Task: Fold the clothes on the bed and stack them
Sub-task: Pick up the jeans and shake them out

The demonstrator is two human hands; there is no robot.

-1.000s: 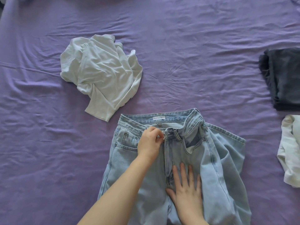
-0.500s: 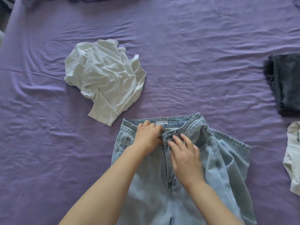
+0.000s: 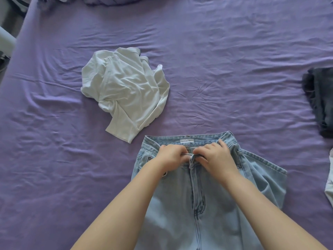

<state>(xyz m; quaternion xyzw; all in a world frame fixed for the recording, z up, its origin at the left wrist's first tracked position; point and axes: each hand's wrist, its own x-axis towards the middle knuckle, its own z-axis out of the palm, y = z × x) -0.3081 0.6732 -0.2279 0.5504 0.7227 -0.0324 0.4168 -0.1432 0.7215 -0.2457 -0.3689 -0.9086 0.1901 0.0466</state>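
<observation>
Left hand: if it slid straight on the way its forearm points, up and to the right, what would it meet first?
The left hand grips the waistband of the jeans, knuckles nearly meeting the right hand at the fly. Going straight on, it would likely meet the right hand's fingers first, though whether they already touch is unclear.

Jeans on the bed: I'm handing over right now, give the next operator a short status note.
Left hand and right hand both pinch the waistband of the light blue jeans at the fly, one on each side of the closure.
The jeans lie flat, front up, on the purple bed sheet, not yet folded.
A crumpled white T-shirt lies beyond-left, unfolded.
A folded dark garment sits at the right edge, with a white garment nearer, partly out of view.
Left: fold jeans and T-shirt, then stack.
</observation>
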